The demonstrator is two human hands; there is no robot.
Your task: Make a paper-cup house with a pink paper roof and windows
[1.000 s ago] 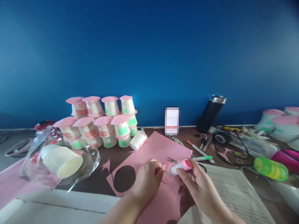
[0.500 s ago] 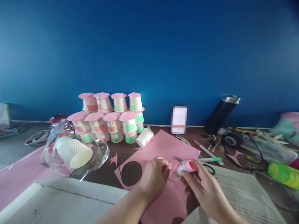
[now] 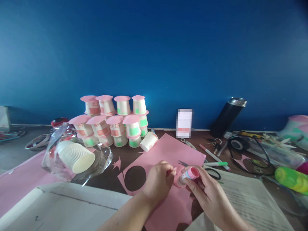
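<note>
My right hand (image 3: 210,194) grips a glue stick (image 3: 189,175) with a pink end, tilted over a small piece of pink paper (image 3: 177,180). Closed in a pinch, my left hand (image 3: 158,180) holds that paper piece by its edge; its far side is hidden by the fingers. Under both hands lies a large pink paper sheet (image 3: 173,147) with round holes cut out of it. Scissors (image 3: 213,174) rest just beyond my right hand, partly covered by it.
Decorated paper cups (image 3: 115,125) with pink tops stand stacked against the wall; one cup (image 3: 149,141) lies on its side. At left is a bag of nested cups (image 3: 77,157). Markers (image 3: 215,164), keys (image 3: 216,146) and a black flask (image 3: 227,117) are at right.
My right hand has shifted slightly left with the glue stick, closer to my left hand. The left hand keeps its pinch on the paper piece almost unmoved.
</note>
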